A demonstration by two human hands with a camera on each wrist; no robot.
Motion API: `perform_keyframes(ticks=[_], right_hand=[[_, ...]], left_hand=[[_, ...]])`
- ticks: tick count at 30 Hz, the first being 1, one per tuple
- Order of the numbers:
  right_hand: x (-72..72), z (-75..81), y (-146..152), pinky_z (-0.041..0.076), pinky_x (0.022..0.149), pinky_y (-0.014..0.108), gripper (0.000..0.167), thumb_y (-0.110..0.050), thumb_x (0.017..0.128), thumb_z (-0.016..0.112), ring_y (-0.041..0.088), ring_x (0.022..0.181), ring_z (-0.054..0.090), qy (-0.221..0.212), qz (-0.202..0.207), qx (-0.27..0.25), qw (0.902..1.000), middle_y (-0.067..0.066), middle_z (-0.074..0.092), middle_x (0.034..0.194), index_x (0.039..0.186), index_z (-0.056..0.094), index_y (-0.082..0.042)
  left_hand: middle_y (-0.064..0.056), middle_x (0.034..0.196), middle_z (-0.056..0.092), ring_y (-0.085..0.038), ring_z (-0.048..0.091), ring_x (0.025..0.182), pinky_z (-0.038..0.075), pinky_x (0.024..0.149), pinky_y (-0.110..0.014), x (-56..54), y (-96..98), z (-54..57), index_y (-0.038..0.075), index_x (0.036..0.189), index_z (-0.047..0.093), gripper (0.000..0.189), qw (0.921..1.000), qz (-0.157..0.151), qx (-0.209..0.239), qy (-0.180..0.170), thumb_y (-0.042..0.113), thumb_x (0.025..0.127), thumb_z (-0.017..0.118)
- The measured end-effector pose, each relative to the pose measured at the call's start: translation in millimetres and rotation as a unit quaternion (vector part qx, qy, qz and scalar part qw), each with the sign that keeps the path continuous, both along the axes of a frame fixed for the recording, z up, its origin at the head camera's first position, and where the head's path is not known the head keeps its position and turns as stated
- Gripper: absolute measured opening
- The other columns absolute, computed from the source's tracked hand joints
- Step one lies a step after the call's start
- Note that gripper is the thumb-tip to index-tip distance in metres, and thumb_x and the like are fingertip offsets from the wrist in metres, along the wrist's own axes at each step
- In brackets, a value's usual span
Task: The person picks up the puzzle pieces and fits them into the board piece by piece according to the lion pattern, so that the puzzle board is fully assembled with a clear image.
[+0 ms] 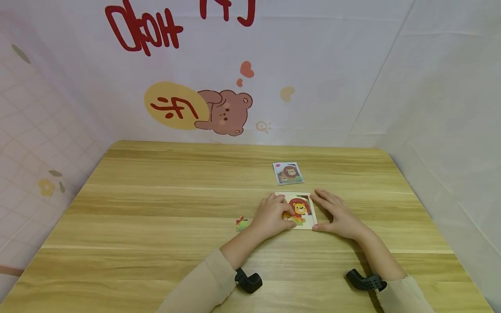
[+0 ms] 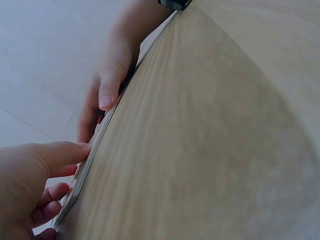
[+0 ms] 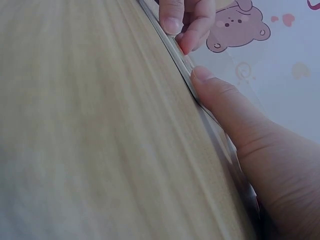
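A small lion jigsaw board (image 1: 303,210) lies flat on the wooden table (image 1: 156,208). My left hand (image 1: 272,216) rests on its left part, fingers curled down onto a piece there. My right hand (image 1: 335,214) lies flat against the board's right edge, thumb along the near corner. The left wrist view shows the board's thin edge (image 2: 95,147) with my left thumb (image 2: 60,155) on it and the right hand's thumb (image 2: 111,85) beyond. In the right wrist view my right thumb (image 3: 220,97) presses the board's rim (image 3: 182,65) while left fingers (image 3: 187,20) touch it farther off.
A loose puzzle piece (image 1: 242,224) lies on the table just left of my left hand. A small lion picture card (image 1: 288,172) lies behind the board. Walls with a bear drawing (image 1: 227,111) close in the table at the back and both sides.
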State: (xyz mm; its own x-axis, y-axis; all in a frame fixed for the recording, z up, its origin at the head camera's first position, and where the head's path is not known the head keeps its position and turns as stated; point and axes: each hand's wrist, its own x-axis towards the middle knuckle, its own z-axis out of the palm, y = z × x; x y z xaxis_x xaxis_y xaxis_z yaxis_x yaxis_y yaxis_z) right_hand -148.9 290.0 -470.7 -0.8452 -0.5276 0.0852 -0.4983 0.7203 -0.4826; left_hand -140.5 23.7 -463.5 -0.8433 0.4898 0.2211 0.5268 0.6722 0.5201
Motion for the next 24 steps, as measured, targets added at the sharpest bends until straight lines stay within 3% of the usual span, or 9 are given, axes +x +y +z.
perform_keyframes(ticks=[24], right_hand=[[-4.6,-3.2,-1.6,0.013,0.102,0.066,0.09,-0.051,0.076,0.076,0.04,0.14,0.013,0.002,0.002,0.002,1.0,0.013,0.023,0.155,0.149,0.037,-0.018]], left_hand=[[0.013,0.092,0.054,-0.007,0.041,0.086,0.034,0.077,-0.027,-2.3,-6.1,1.0,0.025,0.097,0.078,0.024,0.9998,-0.017,-0.002,-0.007,0.038,0.077,0.08]])
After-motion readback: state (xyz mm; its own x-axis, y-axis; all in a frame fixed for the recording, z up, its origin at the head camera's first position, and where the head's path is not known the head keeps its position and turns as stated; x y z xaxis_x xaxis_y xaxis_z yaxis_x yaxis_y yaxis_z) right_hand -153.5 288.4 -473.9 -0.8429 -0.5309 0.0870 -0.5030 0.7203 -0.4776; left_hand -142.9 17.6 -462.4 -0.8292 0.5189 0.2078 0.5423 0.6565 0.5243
